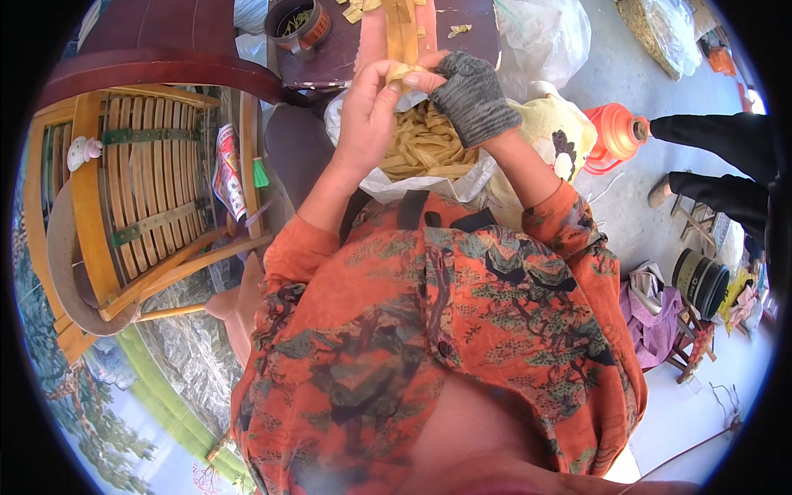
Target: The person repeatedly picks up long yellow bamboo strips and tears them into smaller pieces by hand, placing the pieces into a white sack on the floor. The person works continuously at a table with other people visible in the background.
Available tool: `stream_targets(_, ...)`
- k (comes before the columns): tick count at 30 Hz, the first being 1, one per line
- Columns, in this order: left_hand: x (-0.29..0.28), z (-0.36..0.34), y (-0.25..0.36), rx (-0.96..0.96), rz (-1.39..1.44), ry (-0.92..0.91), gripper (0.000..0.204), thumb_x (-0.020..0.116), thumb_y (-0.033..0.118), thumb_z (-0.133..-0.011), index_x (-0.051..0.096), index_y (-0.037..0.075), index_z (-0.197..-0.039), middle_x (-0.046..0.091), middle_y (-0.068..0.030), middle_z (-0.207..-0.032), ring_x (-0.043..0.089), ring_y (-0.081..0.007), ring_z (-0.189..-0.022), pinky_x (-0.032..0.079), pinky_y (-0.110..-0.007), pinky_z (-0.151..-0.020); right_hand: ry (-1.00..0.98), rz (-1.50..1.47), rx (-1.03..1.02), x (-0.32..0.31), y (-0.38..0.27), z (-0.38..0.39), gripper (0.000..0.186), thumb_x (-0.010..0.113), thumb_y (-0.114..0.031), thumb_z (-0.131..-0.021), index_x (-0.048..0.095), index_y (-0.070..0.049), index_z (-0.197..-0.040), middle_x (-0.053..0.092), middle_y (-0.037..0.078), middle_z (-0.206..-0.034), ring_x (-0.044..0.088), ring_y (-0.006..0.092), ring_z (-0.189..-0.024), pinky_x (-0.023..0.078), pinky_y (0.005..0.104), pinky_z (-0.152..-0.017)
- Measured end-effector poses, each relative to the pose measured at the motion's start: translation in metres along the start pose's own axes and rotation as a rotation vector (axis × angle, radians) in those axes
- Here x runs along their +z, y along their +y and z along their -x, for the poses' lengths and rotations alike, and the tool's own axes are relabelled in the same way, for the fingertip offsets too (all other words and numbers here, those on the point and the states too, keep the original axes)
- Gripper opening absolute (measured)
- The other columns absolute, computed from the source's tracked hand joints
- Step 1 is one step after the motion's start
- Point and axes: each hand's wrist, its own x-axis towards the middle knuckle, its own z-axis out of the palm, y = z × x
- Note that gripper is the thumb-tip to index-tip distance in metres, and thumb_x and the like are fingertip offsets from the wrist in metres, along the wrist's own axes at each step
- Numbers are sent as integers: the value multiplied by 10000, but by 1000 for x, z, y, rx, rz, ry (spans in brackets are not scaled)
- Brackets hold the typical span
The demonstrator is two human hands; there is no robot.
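My left hand (369, 107), bare, and my right hand (474, 99), in a grey knitted glove with bare fingertips, meet at the near end of a narrow wooden block (401, 37). Between their closed fingertips is a small pale-yellow strip (401, 73), partly covered by the fingers. The block lies on a pink cloth (371, 48) atop a dark table (466, 49). Just below my hands, an opened white plastic bag (470, 186) holds many folded yellowish strips (425, 144).
On the table stand a brown cup (309, 37) and some pale cut pieces (353, 11). A slatted wooden chair (153, 177) is at left. To the right are a clear plastic bag (544, 37), an orange-red thermos (610, 136) and another person's dark-clad legs (714, 148).
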Motion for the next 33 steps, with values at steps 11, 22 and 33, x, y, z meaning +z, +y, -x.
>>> stream_targets(11,4,4,0,55,69,196,150,555,26,-854,598,-51,-974,602,-41,-852,538,-87,-787,432,-209,-724,13,-522,332,12,-4,1,269,663,-287,-770,591,-29,-745,506,5,-565,478,73,-503,386,208,-471)
stream_targets(22,-7,-7,5,12,-51,25,100,634,7,-794,650,-23,-887,615,-40,-801,548,-74,-678,438,-193,-621,9,-975,536,-2,13,-5,156,632,-187,-813,522,-80,-785,467,-8,-590,399,55,-477,267,171,-418)
stream_targets(33,-15,-3,17,261,-716,23,410,722,23,-637,602,51,-1028,619,-117,-1002,614,-241,-929,479,-313,-798,-87,-513,418,9,14,2,167,645,-161,-792,515,-58,-808,531,24,-596,449,71,-477,367,201,-445)
